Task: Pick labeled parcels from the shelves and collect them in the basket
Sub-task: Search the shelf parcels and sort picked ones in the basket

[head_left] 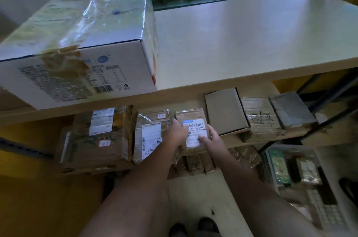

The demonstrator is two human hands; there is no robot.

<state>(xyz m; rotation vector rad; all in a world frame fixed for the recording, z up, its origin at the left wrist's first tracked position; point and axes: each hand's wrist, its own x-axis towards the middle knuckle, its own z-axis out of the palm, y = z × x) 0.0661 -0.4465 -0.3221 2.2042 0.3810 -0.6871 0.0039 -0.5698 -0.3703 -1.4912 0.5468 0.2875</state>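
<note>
The left hand (177, 132) grips the left edge of a small labelled parcel (194, 130), fingers curled over it. The right hand (212, 138) holds the right edge, thumb pressed on the white label. The parcel sits between the hands at the front of the shelf (242, 141), seemingly partly lifted.

Just left of the left hand a taped parcel (151, 136) stands almost against the knuckles. Its loose, wrinkled wrap could catch on the fingers, so that it is dragged forward off the shelf. Just right of the right hand lies a flat plain box (224, 112), close enough to be nudged the same way.

Below the hands more parcels (195, 163) lie on a lower shelf. If the thumb slips on the glossy label, the parcel would probably fall among them or to the floor.

The basket (294, 146) is down and to the right of the right hand, well apart. A one-handed swing there would likely be the weakest point of the grip.
</note>
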